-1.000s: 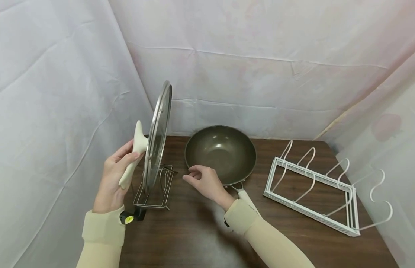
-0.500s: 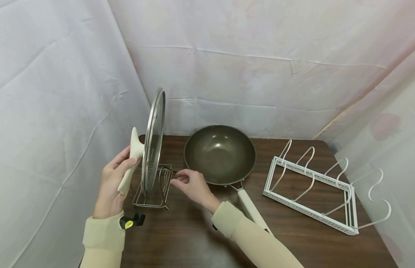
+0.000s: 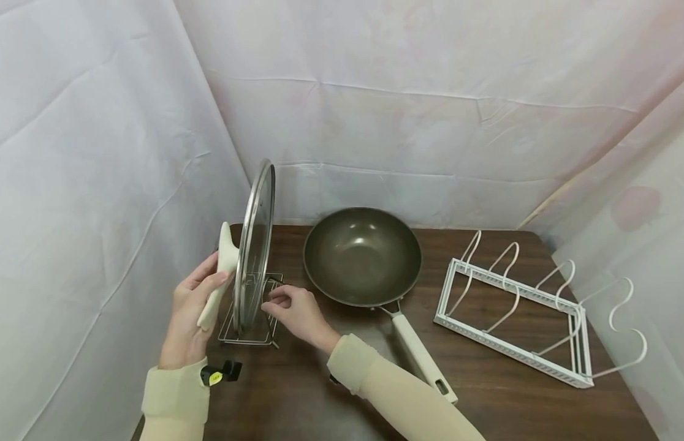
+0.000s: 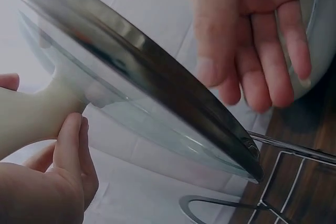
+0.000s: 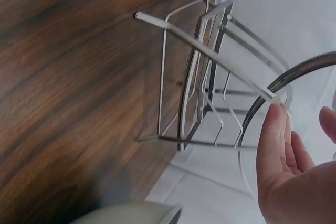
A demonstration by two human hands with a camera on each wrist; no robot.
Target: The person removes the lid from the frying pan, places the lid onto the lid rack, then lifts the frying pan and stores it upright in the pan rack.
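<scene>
Hands first, nearest the camera. Left hand [image 3: 190, 309], at 8 o'clock on the table [image 3: 320, 392], has fingers & thumb curled round the cream handle [image 3: 219, 269] of a glass lid [image 3: 255, 245], held on edge, nearly vertical. Lid's lower rim sits in or just above the wire lid stand [image 3: 254, 312]; can't tell from the head view if it's touching, and the left wrist view shows the rim [image 4: 173, 95] close over the wires. Right hand [image 3: 295, 312], just right of the stand, has fingers loosely bent, holding nothing; in the right wrist view a fingertip [image 5: 273, 129] lies against the end of a stand wire [image 5: 210, 51].

Judgement: to seat the lid well, steady the stand w/ the right hand so it doesn't slide or tip, keep the lid plane parallel to the slots, lower slowly till the rim settles between two wires, then ease the grip.

Farther back, at 12 o'clock: dark wok [image 3: 363, 254], its pale handle pointing toward 5. At 3 o'clock: white pan rack [image 3: 513, 306], well apart. Beyond, white cloth backdrop [image 3: 430, 122].
</scene>
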